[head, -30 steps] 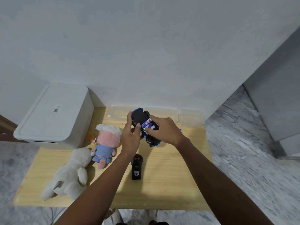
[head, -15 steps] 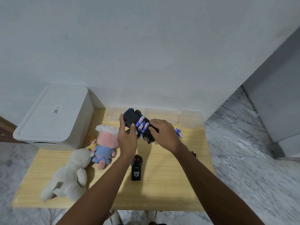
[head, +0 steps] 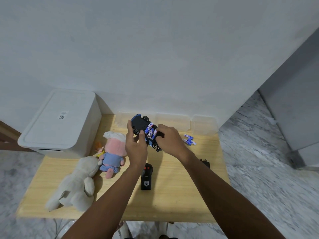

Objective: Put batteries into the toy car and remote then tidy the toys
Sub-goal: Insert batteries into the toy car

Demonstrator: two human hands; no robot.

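- One toy car (head: 145, 131) — blue body, black underside turned up — is held above the back of the wooden worktop (head: 172, 200), tilted, nose toward the far left.
- Three batteries (head: 151, 131) with blue and white wrappers lie side by side in the car's open bay.
- The left hand (head: 136, 146) curls its fingers and thumb round the car's near-left side, thumb beside a wheel.
- The right hand (head: 170, 141) grips the car's right end, fingers bent over the underside just beside the batteries.
- Loose batteries (head: 189, 139) lie in a small cluster on the worktop, right of the right hand; about four, though they overlap and the exact count is hard to tell.
- One black remote (head: 146, 178) with two red buttons lies flat on the worktop, between the two forearms.
- One small black piece (head: 205, 163) lies just right of the right forearm, partly hidden.
- Two soft toys lie at the left — a white plush (head: 77, 183) and a pink-headed doll (head: 113, 152) in blue, touching each other.
- One white lidded bin (head: 60, 123) stands at the worktop's far left corner.
- Three clear plastic containers (head: 172, 120) stand in a row against the wall behind the car.
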